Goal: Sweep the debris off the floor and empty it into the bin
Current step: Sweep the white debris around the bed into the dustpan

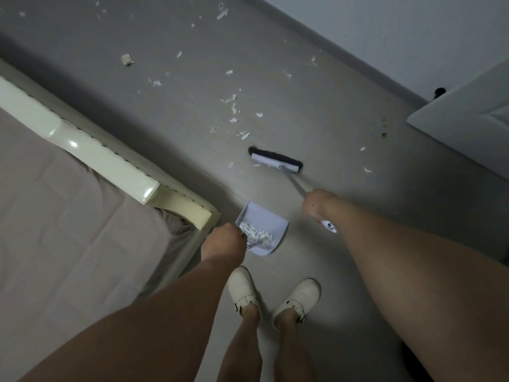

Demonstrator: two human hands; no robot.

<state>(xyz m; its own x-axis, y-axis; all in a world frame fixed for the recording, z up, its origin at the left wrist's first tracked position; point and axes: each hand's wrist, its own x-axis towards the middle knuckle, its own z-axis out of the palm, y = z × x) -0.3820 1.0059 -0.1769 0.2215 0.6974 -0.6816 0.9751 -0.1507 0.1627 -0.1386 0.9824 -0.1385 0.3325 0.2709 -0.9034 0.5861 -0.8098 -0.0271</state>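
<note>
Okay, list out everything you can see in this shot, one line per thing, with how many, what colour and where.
broom: one, black bristles, white head, on the floor ahead, its handle running back into the right hand
dustpan: one, white, near the feet
debris in dustpan: one pile, white
loose debris: many scraps, white, scattered on the floor beyond the broom
floor: grey
bed: one, cream frame, taupe sheet, on the left
door: one, white, on the right
wall: pale, top right
shoes: two, white, bottom centre
left hand: grips the dustpan handle
right hand: grips the broom handle
</note>
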